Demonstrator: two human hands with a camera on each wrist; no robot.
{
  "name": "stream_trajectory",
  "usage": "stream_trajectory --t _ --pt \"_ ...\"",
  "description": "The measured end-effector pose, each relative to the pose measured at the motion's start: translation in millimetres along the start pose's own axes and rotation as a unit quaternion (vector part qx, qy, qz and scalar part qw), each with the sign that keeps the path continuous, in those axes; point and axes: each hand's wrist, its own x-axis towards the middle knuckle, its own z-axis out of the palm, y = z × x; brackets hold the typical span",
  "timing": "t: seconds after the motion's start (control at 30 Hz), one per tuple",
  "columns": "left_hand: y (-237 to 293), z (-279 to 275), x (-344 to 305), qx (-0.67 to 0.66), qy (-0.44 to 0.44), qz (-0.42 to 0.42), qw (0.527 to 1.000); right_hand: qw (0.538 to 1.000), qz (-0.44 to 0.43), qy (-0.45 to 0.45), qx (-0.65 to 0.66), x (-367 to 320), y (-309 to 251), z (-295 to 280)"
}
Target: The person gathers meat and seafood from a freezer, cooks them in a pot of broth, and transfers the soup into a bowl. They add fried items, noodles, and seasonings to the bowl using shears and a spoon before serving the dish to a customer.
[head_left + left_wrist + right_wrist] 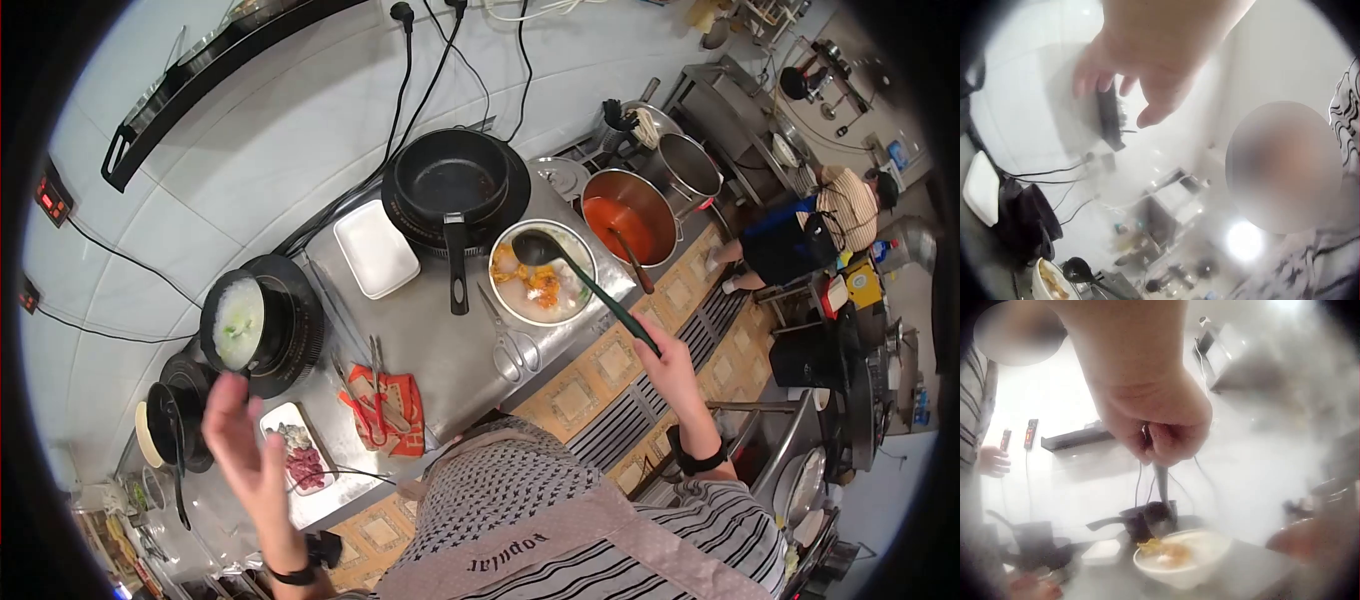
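Note:
My right hand [668, 370] grips the green handle of a black ladle [538, 248], whose bowl is over a white bowl [497, 290] of pale soup with orange and white pieces. In the right wrist view the fingers of my right hand [1163, 434] curl round the handle above the white bowl [1179, 575]. My left hand [245, 450] is raised with its fingers spread, holding nothing, near a small pan [240, 325] of white liquid with green bits and a white tray [305, 465] of raw meat. In the left wrist view my left hand [1141, 75] hangs loose.
Black pans [450, 180] stand on a burner behind the counter. A white dish [377, 250], scissors [515, 352], and tongs on a red cloth [400, 415] lie on the counter. A pot of red sauce [622, 215] is at the right; another person [820, 225] stands farther right.

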Motion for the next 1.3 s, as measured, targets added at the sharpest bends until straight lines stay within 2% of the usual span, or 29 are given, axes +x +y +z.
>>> stream_trajectory --t 0.03,0.13,0.17,0.27,0.3,0.4,0.53,0.63,0.73,0.77,0.83,0.9,0.93,1.0,1.03,1.17,1.3 --pt "-14 -1 -20 -0.029 0.004 -0.039 0.999 1.000 0.003 0.006 -0.024 -13 -1 0" --pt "-47 5 -63 -0.107 0.027 -0.126 0.986 0.983 -0.058 0.027 -0.175 -33 1 15" --pt "-52 7 -72 -0.107 0.017 -0.129 0.986 0.975 -0.098 0.046 -0.195 -34 7 24" --pt "-51 22 -87 -0.138 0.019 -0.152 0.979 0.965 -0.033 -0.001 -0.259 -34 6 36" --pt "-53 24 -90 -0.144 0.009 -0.153 0.978 0.962 -0.063 0.002 -0.267 -35 8 39" --pt "-55 31 -101 -0.136 0.008 -0.141 0.981 0.943 -0.076 -0.032 -0.324 -44 5 44" --pt "-47 33 -113 -0.122 0.035 -0.154 0.980 0.954 -0.115 0.019 -0.275 -50 27 40" --pt "-46 38 -126 -0.089 0.064 -0.148 0.983 0.964 -0.103 0.033 -0.244 -50 39 25" --pt "-43 54 -138 -0.078 0.071 -0.155 0.982 0.966 -0.093 -0.007 -0.240 -40 60 13" --pt "-40 64 -139 -0.078 0.074 -0.154 0.982 0.986 -0.067 -0.023 -0.148 -33 74 10" --pt "-31 91 -140 -0.080 0.080 -0.157 0.981 0.997 -0.012 -0.062 0.036 -14 106 1" --pt "-29 128 -141 -0.117 0.093 -0.169 0.974 0.969 0.141 -0.120 0.165 5 91 -25" --pt "-29 148 -140 -0.134 0.098 -0.176 0.970 0.937 0.219 -0.149 0.226 14 90 -33" --pt "-32 192 -141 -0.151 0.085 -0.230 0.958 0.979 0.014 -0.109 0.171 31 121 -27" --pt "-33 214 -139 -0.166 0.076 -0.275 0.944 0.982 -0.090 -0.086 0.141 37 127 -26" --pt "-61 290 -140 -0.208 0.041 -0.326 0.921 0.981 -0.179 -0.074 0.013 58 115 -50" --pt "-92 336 -144 -0.237 0.035 -0.386 0.891 0.964 -0.229 -0.096 -0.097 69 127 -62"
